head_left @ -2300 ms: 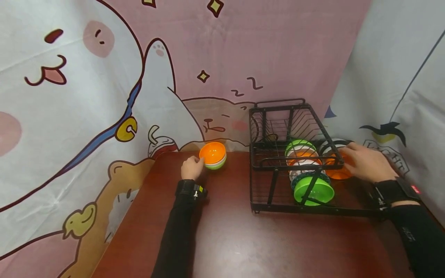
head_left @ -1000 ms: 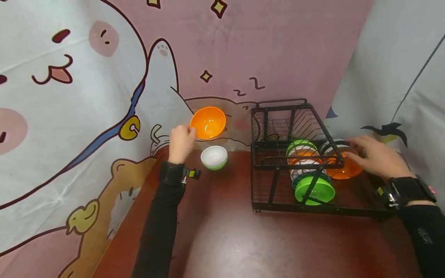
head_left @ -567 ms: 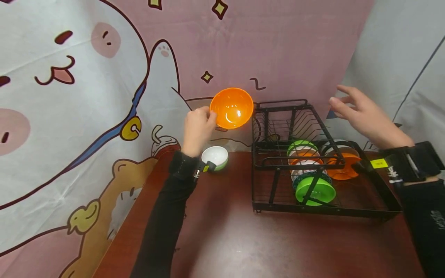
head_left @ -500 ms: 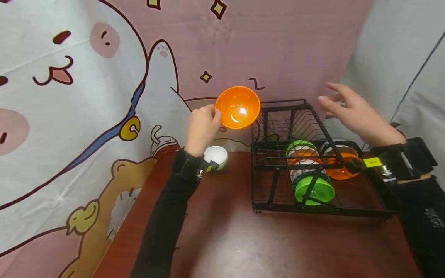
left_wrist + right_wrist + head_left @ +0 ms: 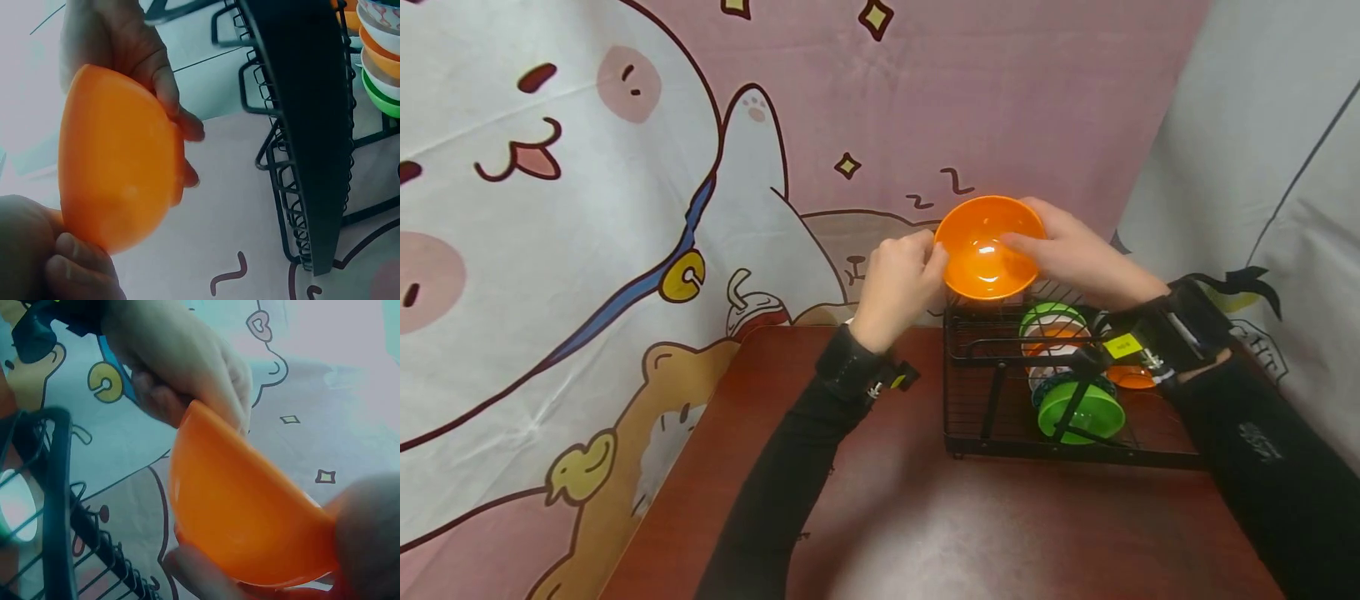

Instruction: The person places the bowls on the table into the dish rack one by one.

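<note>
An orange bowl is held up over the black dish rack, its inside turned toward the head camera. My left hand pinches its left rim between thumb and fingers. My right hand grips the opposite side, thumb inside the bowl and fingers behind it. In the left wrist view the bowl's outside shows, with the right fingers around its foot. The right wrist view shows the left hand at the far rim. A white bowl with a green outside sits beyond the rack, mostly hidden behind the left hand in the head view.
Inside the rack's lower level stands a row of nested bowls, with a green bowl in front. Another orange bowl lies to their right, partly behind the right wrist. The rack rests on a brown table before a cartoon-printed cloth.
My left hand lifted the orange bowl off the white-and-green one and carried it right, over the rack. My right hand left the bowl in the rack, rose, and took the lifted bowl's other side.
</note>
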Demonstrator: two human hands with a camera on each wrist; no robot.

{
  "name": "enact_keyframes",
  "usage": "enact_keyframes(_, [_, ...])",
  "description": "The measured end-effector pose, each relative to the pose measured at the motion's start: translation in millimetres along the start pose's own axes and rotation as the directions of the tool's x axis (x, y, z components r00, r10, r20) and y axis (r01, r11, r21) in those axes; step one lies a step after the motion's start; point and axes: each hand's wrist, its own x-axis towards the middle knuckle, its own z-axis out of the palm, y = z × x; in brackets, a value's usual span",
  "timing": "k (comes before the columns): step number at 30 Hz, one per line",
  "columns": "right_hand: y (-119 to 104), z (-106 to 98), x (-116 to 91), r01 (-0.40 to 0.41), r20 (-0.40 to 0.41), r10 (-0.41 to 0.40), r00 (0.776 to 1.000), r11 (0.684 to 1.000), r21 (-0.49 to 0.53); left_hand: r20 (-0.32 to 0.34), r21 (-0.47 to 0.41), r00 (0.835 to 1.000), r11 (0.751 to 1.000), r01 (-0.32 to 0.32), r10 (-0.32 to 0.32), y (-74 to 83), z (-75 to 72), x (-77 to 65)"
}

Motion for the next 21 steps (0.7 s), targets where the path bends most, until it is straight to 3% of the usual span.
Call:
enact_keyframes(5, [7, 3, 1, 0.035, -0.043, -0.033, 0.999, 0.999, 0.035, -0.012, 0.016, 1.0, 1.0, -0.01, 0.01, 1.7, 2.6, -0.4])
enact_keyframes(21, [14, -5, -5, 0.005, -0.081, -0.009, 0.997, 0.999, -0.051, 0.008, -0.014, 0.999, 0.999, -0.044, 0.044, 0.7, 7.7, -6.2])
